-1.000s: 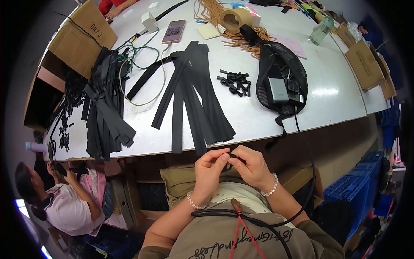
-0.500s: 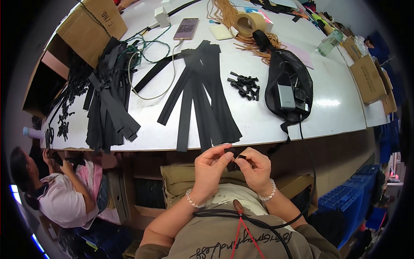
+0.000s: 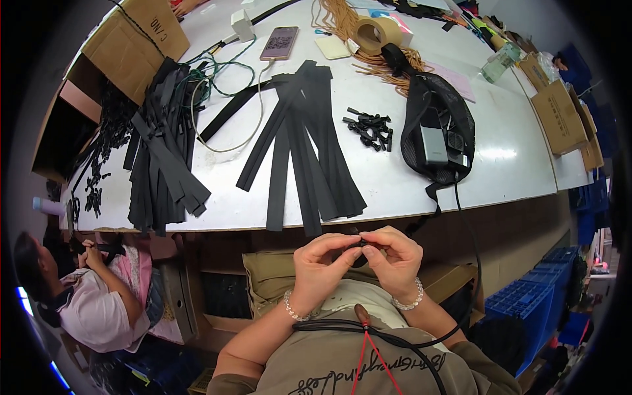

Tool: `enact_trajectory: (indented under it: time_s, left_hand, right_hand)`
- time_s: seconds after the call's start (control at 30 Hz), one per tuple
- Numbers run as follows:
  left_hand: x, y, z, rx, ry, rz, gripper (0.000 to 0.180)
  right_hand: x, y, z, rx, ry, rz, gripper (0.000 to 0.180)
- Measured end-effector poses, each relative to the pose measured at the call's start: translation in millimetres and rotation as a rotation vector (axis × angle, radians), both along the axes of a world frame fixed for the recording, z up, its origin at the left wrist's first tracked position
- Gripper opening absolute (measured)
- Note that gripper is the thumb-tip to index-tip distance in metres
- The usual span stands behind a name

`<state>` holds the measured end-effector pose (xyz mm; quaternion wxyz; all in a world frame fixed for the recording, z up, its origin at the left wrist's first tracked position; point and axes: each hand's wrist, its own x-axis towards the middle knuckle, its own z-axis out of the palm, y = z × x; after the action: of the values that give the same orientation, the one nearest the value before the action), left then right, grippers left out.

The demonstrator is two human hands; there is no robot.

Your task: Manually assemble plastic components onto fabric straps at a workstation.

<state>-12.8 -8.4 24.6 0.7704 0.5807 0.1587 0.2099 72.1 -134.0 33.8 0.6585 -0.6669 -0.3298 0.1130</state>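
My left hand (image 3: 322, 266) and my right hand (image 3: 394, 258) meet in front of my chest, below the table's near edge. Between their fingertips they pinch a small black strap piece with a buckle (image 3: 359, 245), mostly hidden by the fingers. Both wrists wear bead bracelets. Just above the hands, a fan of flat black straps (image 3: 309, 151) lies on the white table (image 3: 500, 164), some ends hanging over its edge. A small heap of black plastic buckles (image 3: 370, 126) lies to the right of the straps.
A second pile of black straps (image 3: 161, 164) lies at the left. A black mesh bag (image 3: 438, 135) holds grey devices. A phone (image 3: 278, 43), tape roll (image 3: 370, 33), cardboard boxes (image 3: 128, 39) and cables are farther back. Another person (image 3: 85, 296) sits at lower left. Blue crates (image 3: 533, 303) stand at right.
My hands have stayed together on the small black piece, with the fingers shifting slightly. The view has tilted a little, so the table appears lower.
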Motion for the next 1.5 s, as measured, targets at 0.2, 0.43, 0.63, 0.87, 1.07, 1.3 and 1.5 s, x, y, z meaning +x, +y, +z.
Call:
enact_trajectory:
  time_s: [0.2,0.43,0.63,0.87,1.07,1.3,1.5]
  left_hand:
    - [-1,-3,0,0.080,-0.043,-0.014,0.018]
    - [-1,-3,6,0.132,-0.049,-0.037,0.019]
    - [3,-3,3,0.074,-0.019,-0.037,0.024]
    - [4,0,-3,-0.135,0.082,-0.110,0.024]
    - [6,2,-9,-0.249,0.090,-0.086,0.024]
    - [4,8,-14,-0.238,0.125,-0.139,0.018]
    - [3,5,-9,-0.070,0.124,-0.170,0.016]
  right_hand:
    - [-8,-2,0,0.099,0.254,-0.033,0.016]
    - [-19,1,5,0.155,0.498,-0.102,0.013]
    - [-17,5,0,0.177,0.475,-0.115,0.013]
    - [-11,3,-1,0.087,0.506,-0.096,0.011]
    - [-3,-7,-11,0.021,0.400,-0.010,0.005]
    - [3,-11,-8,-0.028,0.360,0.034,0.013]
    - [7,-10,-5,-0.116,0.196,0.057,0.015]
